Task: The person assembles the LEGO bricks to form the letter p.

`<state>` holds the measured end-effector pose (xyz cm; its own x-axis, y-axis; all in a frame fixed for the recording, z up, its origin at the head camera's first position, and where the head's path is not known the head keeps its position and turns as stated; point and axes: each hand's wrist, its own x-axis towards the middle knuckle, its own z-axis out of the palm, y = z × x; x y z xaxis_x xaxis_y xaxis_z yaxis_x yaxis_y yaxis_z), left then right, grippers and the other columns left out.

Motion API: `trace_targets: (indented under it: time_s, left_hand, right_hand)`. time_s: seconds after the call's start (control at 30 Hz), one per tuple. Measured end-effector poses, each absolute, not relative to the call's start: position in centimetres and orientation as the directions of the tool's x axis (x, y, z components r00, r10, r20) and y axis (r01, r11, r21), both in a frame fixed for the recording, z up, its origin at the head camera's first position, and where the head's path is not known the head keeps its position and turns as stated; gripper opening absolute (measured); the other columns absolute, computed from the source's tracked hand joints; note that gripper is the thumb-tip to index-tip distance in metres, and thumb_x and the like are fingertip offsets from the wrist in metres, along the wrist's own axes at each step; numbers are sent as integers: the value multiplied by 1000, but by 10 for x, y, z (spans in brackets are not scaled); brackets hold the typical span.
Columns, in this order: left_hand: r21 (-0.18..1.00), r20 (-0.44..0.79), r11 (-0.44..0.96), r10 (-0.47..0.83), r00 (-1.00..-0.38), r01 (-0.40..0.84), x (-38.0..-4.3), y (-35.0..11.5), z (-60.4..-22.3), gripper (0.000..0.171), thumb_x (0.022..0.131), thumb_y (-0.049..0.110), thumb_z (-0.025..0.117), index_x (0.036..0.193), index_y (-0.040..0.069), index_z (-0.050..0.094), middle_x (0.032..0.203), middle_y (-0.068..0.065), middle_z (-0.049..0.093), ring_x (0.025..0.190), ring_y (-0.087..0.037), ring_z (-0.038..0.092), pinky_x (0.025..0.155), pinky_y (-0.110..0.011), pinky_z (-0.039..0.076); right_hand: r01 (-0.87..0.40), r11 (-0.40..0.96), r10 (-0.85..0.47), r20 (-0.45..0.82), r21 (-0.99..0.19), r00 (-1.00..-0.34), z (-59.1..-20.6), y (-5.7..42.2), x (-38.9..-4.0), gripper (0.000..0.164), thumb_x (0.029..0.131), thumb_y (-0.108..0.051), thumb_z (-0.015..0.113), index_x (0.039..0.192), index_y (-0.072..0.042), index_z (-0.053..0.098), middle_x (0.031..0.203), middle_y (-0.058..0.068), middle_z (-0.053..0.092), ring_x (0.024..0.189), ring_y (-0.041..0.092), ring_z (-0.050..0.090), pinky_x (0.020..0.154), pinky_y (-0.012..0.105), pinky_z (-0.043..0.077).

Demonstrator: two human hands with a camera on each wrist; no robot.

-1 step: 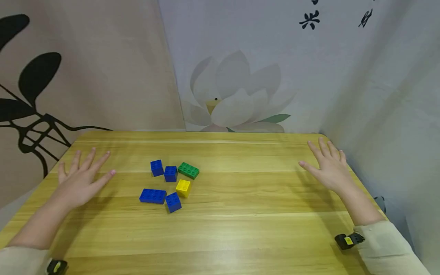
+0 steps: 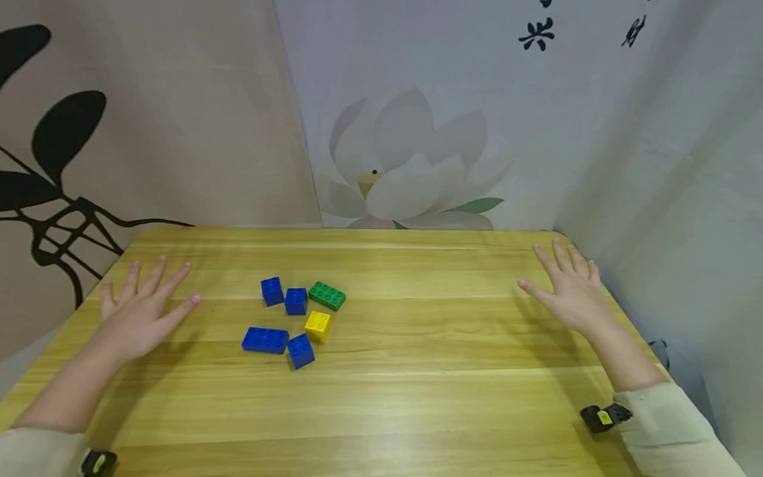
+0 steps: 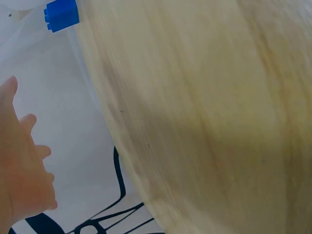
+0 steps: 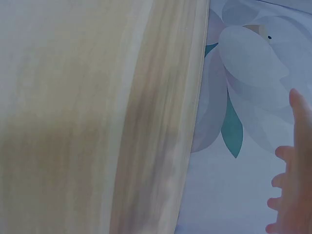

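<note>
My left hand (image 2: pixel 136 323) is held over the left side of the table with its fingers spread and nothing in it. To its right lies a loose group of toy building bricks. A long blue brick (image 2: pixel 265 340) is at the near left of the group, beside a small blue brick (image 2: pixel 301 351). A yellow brick (image 2: pixel 318 326) sits just behind that one. Farther back are two more small blue bricks (image 2: pixel 272 291) and a green brick (image 2: pixel 326 296). Over the right edge, far from the bricks, my right hand (image 2: pixel 573 291) also has spread fingers and holds nothing.
The wooden table (image 2: pixel 417 397) carries the bricks. A pale curtain (image 2: pixel 226 119) with a printed lotus and black leaf shapes hangs behind it and along the sides. A black wrist camera (image 2: pixel 605 417) is strapped at the right sleeve, another (image 2: pixel 99 462) at the left.
</note>
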<state>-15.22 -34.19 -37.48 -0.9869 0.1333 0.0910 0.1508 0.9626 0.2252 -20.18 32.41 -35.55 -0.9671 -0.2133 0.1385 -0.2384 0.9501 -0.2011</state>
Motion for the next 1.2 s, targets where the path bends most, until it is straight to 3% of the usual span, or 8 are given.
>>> trace_targets:
  time_s: [0.63, 1.2]
  left_hand:
    - [224, 126, 960, 142, -982, 168, -147, -337, -366, 72, 99, 49, 40, 155, 20, 5, 155, -23, -9, 134, -40, -29, 92, -58, -31]
    - [355, 283, 897, 165, -945, 263, -132, -311, -362, 73, 97, 38, 52, 155, 19, 12, 158, -14, -4, 139, -37, -20, 97, -59, -26]
  right_hand:
    - [-255, 947, -220, 183, -196, -958, -352, 321, -194, 82, 94, -59, 45, 155, -19, 9, 157, 19, -3, 142, 40, -9, 103, 66, -10]
    - [-336, 897, -229, 348, -286, -909, -347, 284, -175, 77, 93, -52, 55, 153, -15, 23, 156, 20, 13, 142, 39, 6, 106, 64, 1]
